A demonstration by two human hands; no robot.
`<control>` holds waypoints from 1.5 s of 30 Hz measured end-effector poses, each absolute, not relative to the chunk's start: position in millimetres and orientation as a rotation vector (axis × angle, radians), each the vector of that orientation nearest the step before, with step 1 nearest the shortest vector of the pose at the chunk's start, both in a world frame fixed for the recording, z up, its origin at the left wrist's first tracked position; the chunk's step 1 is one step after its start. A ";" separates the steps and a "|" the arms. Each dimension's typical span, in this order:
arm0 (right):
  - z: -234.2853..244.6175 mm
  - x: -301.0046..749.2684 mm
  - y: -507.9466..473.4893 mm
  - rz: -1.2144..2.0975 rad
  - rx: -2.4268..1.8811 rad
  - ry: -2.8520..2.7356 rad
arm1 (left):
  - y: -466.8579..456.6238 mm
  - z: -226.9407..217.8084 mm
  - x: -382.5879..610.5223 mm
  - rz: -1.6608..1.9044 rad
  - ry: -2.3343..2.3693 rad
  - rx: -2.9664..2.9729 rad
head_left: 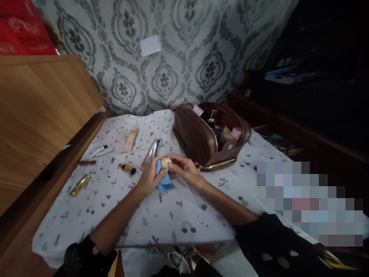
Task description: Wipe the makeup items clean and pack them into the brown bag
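Observation:
My left hand [150, 177] is wrapped round a crumpled blue cloth [165, 184] and a small pale yellow jar [165, 162] with a whitish end. My right hand [186, 171] pinches the jar's whitish end from the other side. Just beyond my left hand lies a pinkish, shiny tube [152, 152]. A gold and black tube [127, 168] is to its left. The brown cosmetic bag [196, 136] sits unzipped beyond my right hand, with several small items inside, among them a silver-capped bottle [213, 116].
On the patterned tablecloth [161, 227] lie a beige tube [131, 139], white pens [100, 151], a dark red stick [87, 162] and a gold lipstick tube [80, 185]. A wooden panel [43, 111] borders the left; a papered wall [164, 77] rises behind. Blurred blocks cover something at right.

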State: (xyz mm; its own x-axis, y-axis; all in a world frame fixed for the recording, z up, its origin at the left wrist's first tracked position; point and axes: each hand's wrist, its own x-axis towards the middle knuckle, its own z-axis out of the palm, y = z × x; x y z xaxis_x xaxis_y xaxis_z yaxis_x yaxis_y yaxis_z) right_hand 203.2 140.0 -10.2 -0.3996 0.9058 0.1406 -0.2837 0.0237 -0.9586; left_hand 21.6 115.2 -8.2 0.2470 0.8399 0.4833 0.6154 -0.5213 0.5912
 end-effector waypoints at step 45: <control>-9.4 202.2 142.0 1.832 -0.673 -1.191 | 109.3 -2.1 22.7 1.191 1.402 1.911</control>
